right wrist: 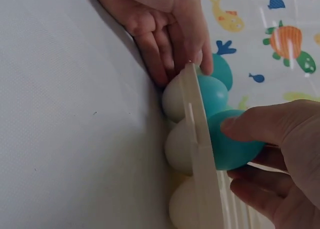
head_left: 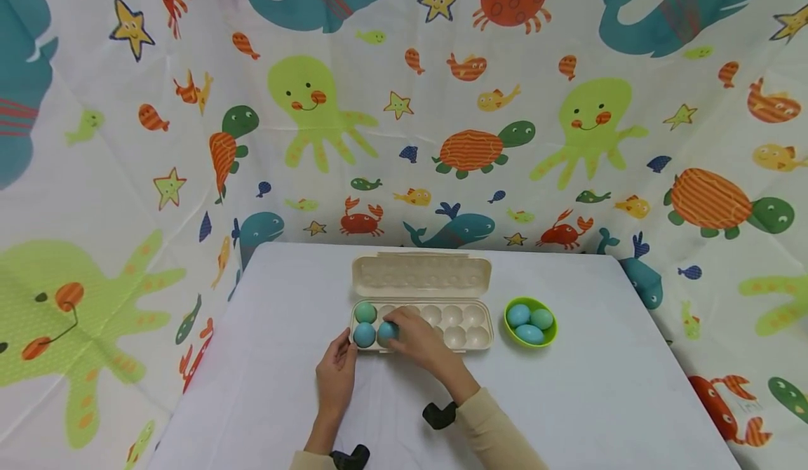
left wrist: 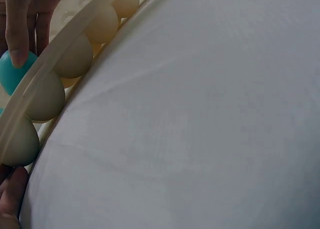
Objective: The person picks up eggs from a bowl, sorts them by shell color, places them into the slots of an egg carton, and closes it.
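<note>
Nearest, beige sleeves (head_left: pixel 499 435) are reaching in from the bottom edge, with black wrist devices (head_left: pixel 438 415) sitting just above the hands. The left hand (head_left: pixel 337 373) is holding the near left corner of a cream-beige egg carton (head_left: pixel 452 337), its fingers curling beside and below the rim. The right hand (head_left: pixel 418 340) is grasping a blue egg (right wrist: pixel 240 149) between thumb and fingers at the second cup from the left in the near row; whether the egg is touching the cup's bottom I cannot tell. Its shell is showing a smooth, even turquoise-blue and a full, rounded outline. Just beside it, a second blue egg (head_left: pixel 364 335) is filling the near left cup, and a mint-green egg (head_left: pixel 365 312) is sitting directly behind that one. The carton's lid (head_left: pixel 421 277) is lying open along the far side.

To the right, apart from the carton, a lime-green bowl (head_left: pixel 533 345) is holding two blue eggs (head_left: pixel 529 334) and one green egg (head_left: pixel 541 318).

A white tablecloth (head_left: pixel 600 386) is covering the table, showing faint creases. Beyond its far edge, a white curtain (head_left: pixel 391 203) is hanging, displaying printed octopuses, turtles, whales, crabs and starfish.
</note>
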`<state>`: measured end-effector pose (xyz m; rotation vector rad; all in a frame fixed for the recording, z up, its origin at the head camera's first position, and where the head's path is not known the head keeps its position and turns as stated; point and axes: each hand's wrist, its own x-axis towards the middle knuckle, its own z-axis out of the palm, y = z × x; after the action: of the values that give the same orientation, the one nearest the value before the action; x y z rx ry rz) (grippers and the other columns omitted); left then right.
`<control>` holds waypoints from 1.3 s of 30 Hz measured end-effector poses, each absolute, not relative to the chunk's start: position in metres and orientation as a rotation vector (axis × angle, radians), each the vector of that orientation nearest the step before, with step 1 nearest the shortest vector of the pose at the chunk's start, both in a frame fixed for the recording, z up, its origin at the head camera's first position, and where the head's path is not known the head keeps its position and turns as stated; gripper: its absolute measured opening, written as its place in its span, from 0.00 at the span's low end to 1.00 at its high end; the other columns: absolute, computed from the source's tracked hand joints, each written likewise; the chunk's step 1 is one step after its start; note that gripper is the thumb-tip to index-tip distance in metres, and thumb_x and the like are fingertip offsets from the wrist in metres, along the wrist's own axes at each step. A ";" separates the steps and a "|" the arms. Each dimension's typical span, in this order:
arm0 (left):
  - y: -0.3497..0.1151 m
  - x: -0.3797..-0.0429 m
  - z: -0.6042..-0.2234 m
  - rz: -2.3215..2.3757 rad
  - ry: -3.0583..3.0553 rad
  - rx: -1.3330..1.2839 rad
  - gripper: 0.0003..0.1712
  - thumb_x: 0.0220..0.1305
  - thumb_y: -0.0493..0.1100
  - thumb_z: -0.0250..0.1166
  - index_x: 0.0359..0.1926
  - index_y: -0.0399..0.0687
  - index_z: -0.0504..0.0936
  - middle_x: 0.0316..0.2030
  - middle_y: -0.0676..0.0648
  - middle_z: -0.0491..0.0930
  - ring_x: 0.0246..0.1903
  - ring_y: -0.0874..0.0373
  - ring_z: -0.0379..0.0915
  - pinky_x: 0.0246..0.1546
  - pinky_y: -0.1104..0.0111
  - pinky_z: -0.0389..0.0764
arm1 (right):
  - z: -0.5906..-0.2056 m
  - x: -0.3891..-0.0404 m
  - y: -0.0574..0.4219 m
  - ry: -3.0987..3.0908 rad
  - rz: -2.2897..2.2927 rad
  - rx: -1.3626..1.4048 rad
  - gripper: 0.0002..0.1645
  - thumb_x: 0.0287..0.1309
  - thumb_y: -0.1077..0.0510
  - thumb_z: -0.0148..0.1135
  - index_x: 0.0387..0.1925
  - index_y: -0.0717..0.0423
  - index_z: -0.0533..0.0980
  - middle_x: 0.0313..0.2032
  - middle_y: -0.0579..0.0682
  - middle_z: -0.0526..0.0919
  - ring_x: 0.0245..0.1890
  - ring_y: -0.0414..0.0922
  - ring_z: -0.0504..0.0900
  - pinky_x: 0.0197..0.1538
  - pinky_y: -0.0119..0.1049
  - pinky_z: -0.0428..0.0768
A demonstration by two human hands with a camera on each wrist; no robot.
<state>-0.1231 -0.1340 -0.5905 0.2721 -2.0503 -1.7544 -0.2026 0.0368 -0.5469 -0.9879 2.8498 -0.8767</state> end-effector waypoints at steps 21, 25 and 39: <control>-0.129 -0.122 -0.593 -1.713 -2.059 0.262 0.20 0.67 0.28 0.61 0.59 0.26 0.77 0.55 0.30 0.81 0.51 0.37 0.81 0.45 0.89 0.78 | -0.552 -0.202 0.038 2.824 -0.769 -1.053 0.23 0.57 0.64 0.71 0.54 0.60 0.79 0.53 0.54 0.84 0.54 0.49 0.82 0.60 0.40 0.82; -0.129 -0.122 -0.593 -1.705 -2.059 0.256 0.20 0.67 0.28 0.61 0.59 0.26 0.77 0.55 0.30 0.81 0.50 0.37 0.81 0.45 0.89 0.78 | -0.552 -0.202 0.038 2.818 -0.751 -1.029 0.23 0.57 0.63 0.71 0.55 0.59 0.80 0.53 0.53 0.85 0.54 0.48 0.82 0.60 0.39 0.82; -0.129 -0.127 -0.607 -1.623 -2.066 0.281 0.20 0.66 0.27 0.61 0.59 0.28 0.78 0.54 0.30 0.82 0.50 0.37 0.82 0.44 0.90 0.77 | -0.548 -0.204 0.040 2.771 -0.691 -1.027 0.26 0.61 0.62 0.68 0.61 0.57 0.77 0.58 0.52 0.82 0.59 0.47 0.79 0.64 0.40 0.80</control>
<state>-0.1273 -0.1292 -0.6069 0.2813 -2.0661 -1.6232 -0.2043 0.0402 -0.5476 -1.0269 2.7713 -0.6908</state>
